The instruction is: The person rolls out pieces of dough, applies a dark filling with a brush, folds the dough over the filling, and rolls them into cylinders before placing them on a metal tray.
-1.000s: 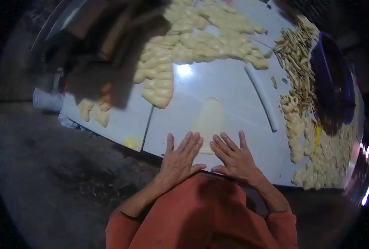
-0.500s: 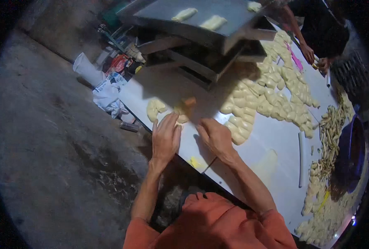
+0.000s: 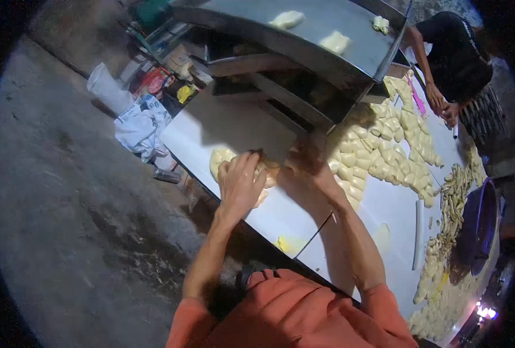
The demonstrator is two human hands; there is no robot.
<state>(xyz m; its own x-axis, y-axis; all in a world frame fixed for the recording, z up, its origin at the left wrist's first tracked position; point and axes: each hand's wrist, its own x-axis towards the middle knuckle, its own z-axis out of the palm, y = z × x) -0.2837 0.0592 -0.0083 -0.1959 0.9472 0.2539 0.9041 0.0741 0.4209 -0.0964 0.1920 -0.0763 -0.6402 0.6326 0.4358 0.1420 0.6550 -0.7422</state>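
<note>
Pale dough lies on the white tabletop [image 3: 179,130] near its left edge. One soft dough piece [image 3: 218,158] shows just beyond my left hand [image 3: 243,182]. That hand curls its fingers over another dough piece [image 3: 261,198], mostly hidden beneath the palm. Beside its fingertips an orange-tinted patch [image 3: 273,173] is visible. My right hand [image 3: 311,161] is raised to the right, under the shade of the stacked trays, and its fingers are smeared by motion. Rows of smooth dough pieces [image 3: 351,165] spread to the right of it.
Stacked metal trays [image 3: 304,37] overhang the far side, with shaped dough on top. A white rod [image 3: 419,235], heaped small strips [image 3: 452,203] and a purple basin [image 3: 481,226] are at right. Another person's hands [image 3: 443,107] work at the far right. A yellow scrap [image 3: 288,243] lies near the front edge.
My right hand has lifted and moved farther away, toward the trays. My left hand has shifted slightly right and its fingers have curled over the dough. The view has tilted a little.
</note>
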